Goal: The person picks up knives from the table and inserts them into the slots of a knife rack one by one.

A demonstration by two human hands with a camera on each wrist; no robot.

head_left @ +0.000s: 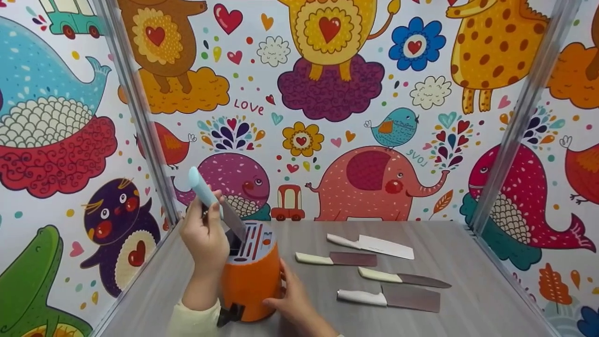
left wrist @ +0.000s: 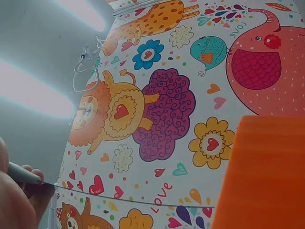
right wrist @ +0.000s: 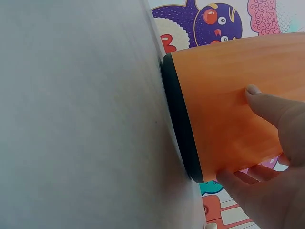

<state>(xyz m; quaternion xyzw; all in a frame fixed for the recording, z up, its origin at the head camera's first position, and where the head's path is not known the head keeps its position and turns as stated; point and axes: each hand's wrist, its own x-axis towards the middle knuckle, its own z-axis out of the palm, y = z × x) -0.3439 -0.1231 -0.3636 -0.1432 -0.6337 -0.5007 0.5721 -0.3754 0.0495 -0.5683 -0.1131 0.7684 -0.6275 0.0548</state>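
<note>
Boxed in on three sides by white, brightly printed panels (head_left: 28, 206). Filled along the back wall (head_left: 262, 91) with a lion (left wrist: 119, 114) on a purple cloud (head_left: 327, 93), a spotted giraffe (head_left: 500, 47), a blue flower (head_left: 400, 44) and a coral elephant (head_left: 369, 201) bearing a teal bird (head_left: 398, 131). Decorated at left with a blue whale (head_left: 42, 70), a dark penguin-like bird (head_left: 110, 234) and a green crocodile (head_left: 30, 281); at right, with a crimson whale (head_left: 519, 178). Edged at the corners by silvery metal posts (head_left: 519, 117). Fronted below by a bench (head_left: 477, 281) in grey wood grain. Lit overhead, in the left wrist view, by two glowing tubes (left wrist: 33, 90) against a grey ceiling (left wrist: 28, 33).
</note>
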